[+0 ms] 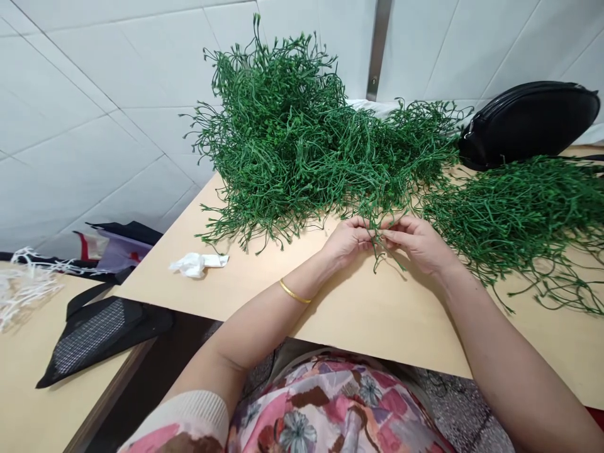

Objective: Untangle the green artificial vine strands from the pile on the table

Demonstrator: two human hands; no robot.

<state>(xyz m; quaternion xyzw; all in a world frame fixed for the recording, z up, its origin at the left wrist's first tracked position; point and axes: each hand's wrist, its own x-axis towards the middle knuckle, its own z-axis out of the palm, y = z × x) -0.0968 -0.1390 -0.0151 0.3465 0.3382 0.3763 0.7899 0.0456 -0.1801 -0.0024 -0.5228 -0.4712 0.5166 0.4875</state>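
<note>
Green stems (377,240) sit between the fingertips of the left hand (348,241) and the right hand (419,244), above the table (264,296), a few ends poking out on the near side. Both hands pinch them, thumbs against fingers; how many they hold, I cannot tell. Two heaps of similar stems lie about: a large heap (292,138) on the far side, a lower heap (514,214) to the right. One black bag (533,123) stands far right; one crumpled white tissue (192,265) lies left.
</note>
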